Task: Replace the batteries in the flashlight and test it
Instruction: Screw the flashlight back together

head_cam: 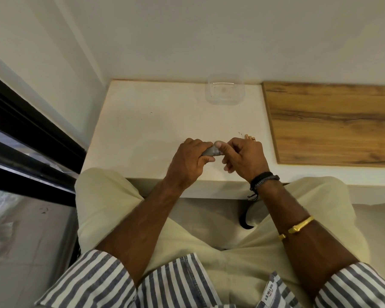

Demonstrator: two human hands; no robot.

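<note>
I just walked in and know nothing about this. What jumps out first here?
Two hands meet over the near edge of the white table: the left hand grips a small grey flashlight, and the right hand sets its thumb on the flashlight's end. Behind them a clear plastic container sits at the table's far edge, with a wood-grain board to its right.

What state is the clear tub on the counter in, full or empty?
Empty, as far as shows: the tub is see-through and only its bare base shows inside.
</note>
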